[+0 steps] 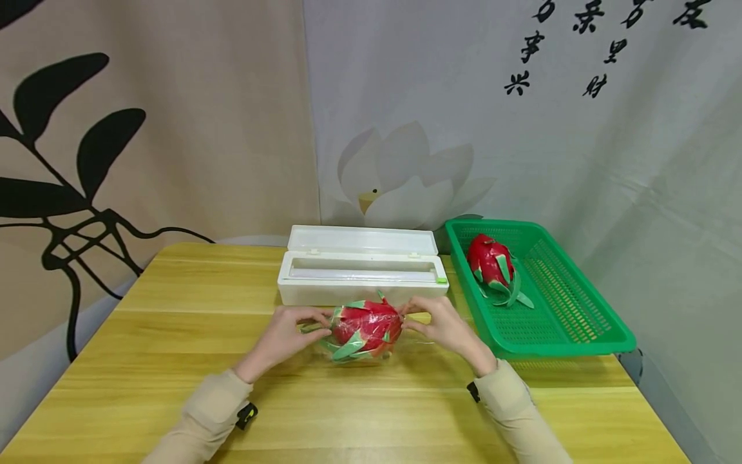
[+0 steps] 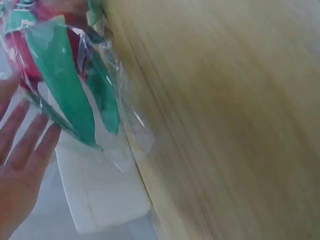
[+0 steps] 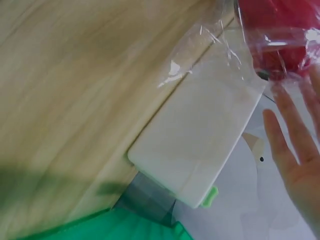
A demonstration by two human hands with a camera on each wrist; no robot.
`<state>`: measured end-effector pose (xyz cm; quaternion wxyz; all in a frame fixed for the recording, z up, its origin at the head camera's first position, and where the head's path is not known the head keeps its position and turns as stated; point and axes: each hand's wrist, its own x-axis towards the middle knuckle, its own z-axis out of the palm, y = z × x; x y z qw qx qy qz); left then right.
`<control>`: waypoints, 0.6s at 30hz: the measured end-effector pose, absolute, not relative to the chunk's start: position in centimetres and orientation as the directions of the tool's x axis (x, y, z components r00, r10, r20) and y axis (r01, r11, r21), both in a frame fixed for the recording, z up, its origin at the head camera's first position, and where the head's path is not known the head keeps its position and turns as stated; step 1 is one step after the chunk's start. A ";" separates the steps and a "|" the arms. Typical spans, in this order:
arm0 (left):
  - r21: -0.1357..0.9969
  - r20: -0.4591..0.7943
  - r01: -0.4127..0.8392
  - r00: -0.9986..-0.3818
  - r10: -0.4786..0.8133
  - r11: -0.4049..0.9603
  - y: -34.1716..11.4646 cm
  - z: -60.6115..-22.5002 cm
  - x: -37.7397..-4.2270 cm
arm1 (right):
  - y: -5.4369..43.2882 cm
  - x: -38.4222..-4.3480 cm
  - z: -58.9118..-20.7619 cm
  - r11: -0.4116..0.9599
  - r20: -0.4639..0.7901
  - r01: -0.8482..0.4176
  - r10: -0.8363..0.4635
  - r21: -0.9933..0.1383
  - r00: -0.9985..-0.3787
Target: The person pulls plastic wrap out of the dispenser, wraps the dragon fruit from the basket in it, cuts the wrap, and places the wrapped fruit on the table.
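A red dragon fruit (image 1: pixel 368 322) with green leafy scales lies sideways between both hands, wrapped in clear cling film. My left hand (image 1: pixel 283 336) holds the wrapped fruit's leafy left end, thumb and fingers about it. At the opposite end, my right hand (image 1: pixel 442 326) pinches the film by the fruit's tip. Loose, crinkled cling film (image 2: pixel 136 122) hangs past the green leaves in the left wrist view. More slack film shows beside the red skin (image 3: pixel 280 47) in the right wrist view. Thumb contact is hidden in both wrist views.
Right behind the fruit stands a white cling film dispenser (image 1: pixel 365 295), its lid raised and a roll inside. To the right, a green plastic basket (image 1: pixel 562 316) holds a second dragon fruit (image 1: pixel 490 260). The wooden table (image 1: pixel 371 412) runs back to a printed curtain.
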<state>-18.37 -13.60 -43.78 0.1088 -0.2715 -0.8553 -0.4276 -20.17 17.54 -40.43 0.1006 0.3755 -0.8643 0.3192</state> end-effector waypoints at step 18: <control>0.621 0.575 0.615 -0.779 0.249 0.486 -12.2 -44.2 -18.7 | 16.4 -20.9 -41.3 0.521 0.466 -0.659 -0.466 -0.543 -0.752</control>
